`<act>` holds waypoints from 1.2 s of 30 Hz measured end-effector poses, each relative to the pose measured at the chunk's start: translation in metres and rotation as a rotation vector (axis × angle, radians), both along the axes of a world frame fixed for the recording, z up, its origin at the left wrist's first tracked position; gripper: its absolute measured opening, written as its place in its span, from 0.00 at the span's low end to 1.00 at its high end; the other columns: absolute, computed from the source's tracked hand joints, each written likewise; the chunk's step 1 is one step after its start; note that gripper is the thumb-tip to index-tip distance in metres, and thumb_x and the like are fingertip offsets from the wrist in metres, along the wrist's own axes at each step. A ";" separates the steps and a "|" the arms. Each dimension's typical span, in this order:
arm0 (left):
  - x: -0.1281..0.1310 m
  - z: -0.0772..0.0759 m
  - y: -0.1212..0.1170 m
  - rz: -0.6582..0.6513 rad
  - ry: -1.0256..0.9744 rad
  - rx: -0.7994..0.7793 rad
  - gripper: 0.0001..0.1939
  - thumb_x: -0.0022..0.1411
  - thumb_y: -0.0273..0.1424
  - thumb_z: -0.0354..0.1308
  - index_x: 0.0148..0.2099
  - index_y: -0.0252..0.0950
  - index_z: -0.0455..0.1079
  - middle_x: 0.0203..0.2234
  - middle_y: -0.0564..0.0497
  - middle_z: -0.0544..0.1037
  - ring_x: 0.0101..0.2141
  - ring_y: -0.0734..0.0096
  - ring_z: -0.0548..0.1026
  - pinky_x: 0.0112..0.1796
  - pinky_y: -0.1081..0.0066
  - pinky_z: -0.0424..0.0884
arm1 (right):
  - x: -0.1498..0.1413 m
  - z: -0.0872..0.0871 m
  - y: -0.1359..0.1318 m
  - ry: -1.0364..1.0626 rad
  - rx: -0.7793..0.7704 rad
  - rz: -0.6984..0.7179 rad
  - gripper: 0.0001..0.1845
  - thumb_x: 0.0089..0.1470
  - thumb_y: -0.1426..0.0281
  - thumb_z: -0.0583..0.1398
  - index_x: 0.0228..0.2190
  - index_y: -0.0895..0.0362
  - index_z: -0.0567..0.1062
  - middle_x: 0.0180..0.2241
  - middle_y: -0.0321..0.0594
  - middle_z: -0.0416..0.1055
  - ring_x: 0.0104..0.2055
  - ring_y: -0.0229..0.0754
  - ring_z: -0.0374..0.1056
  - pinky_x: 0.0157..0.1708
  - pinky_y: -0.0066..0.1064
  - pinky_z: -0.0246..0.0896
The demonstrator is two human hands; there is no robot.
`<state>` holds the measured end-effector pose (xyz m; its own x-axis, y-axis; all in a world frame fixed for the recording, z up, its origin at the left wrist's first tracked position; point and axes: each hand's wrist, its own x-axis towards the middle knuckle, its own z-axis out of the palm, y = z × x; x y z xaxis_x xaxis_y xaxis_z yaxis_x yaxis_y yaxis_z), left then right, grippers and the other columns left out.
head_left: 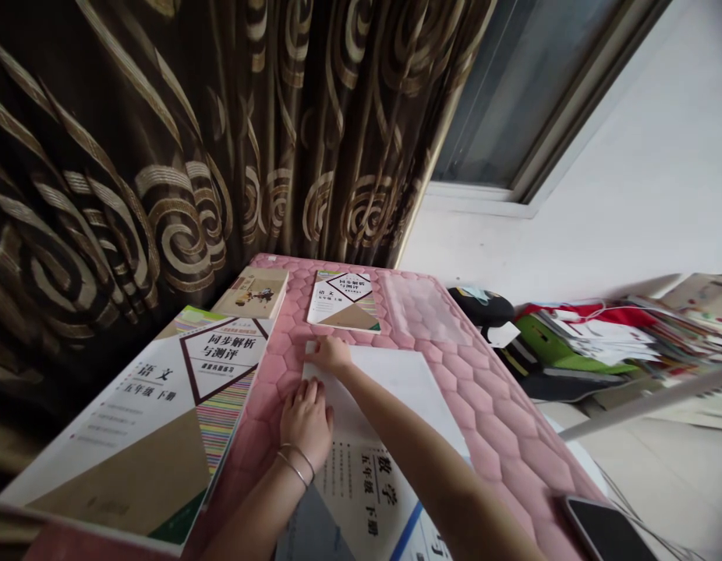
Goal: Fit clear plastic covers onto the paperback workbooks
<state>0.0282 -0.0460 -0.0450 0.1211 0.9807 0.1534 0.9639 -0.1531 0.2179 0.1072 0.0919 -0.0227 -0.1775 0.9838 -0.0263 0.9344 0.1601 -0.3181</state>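
A math workbook [361,487] with a grey, white and blue cover lies on the pink padded tabletop in front of me, its print turned sideways. Beyond its printed part stretches a plain white sheet [396,382]; whether it is the book's own page or a cover over it, I cannot tell. My right hand [331,355] reaches across and pinches the sheet's far left corner. Just nearer, my left hand [307,417], with two thin bangles at the wrist, has bent fingers closed at the left edge. The fingertips are partly hidden.
A large Chinese workbook [144,436] lies left, a tan book [253,292] behind it. Farther back are a smaller workbook [345,300] and a translucent plastic cover [425,308]. A phone [606,530] rests at the right edge. Dark curtains [221,132] hang behind; piled papers [595,339] stand right.
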 end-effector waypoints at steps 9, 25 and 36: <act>-0.001 0.000 -0.001 -0.003 -0.026 -0.002 0.23 0.63 0.30 0.47 0.59 0.35 0.65 0.58 0.42 0.68 0.57 0.56 0.65 0.57 0.56 0.60 | -0.011 -0.001 0.013 -0.021 0.047 -0.057 0.22 0.55 0.53 0.57 0.40 0.56 0.77 0.41 0.49 0.76 0.45 0.49 0.71 0.44 0.36 0.57; -0.001 -0.001 -0.001 0.011 -0.013 0.004 0.23 0.63 0.31 0.46 0.59 0.35 0.65 0.58 0.43 0.68 0.57 0.57 0.65 0.56 0.57 0.61 | -0.012 0.001 0.018 -0.001 -0.009 -0.038 0.22 0.55 0.53 0.57 0.38 0.58 0.77 0.39 0.47 0.76 0.43 0.49 0.70 0.46 0.39 0.58; 0.000 0.012 0.000 -0.012 0.082 -0.019 0.23 0.65 0.31 0.44 0.58 0.31 0.66 0.58 0.41 0.68 0.56 0.57 0.66 0.57 0.59 0.61 | 0.071 -0.013 -0.081 0.058 0.061 0.290 0.29 0.63 0.59 0.47 0.60 0.59 0.62 0.64 0.44 0.53 0.66 0.43 0.47 0.63 0.34 0.44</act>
<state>0.0282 -0.0462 -0.0331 0.1439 0.9818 0.1239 0.9768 -0.1610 0.1411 0.1779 0.0112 -0.0361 -0.4504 0.8915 0.0497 0.8278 0.4378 -0.3508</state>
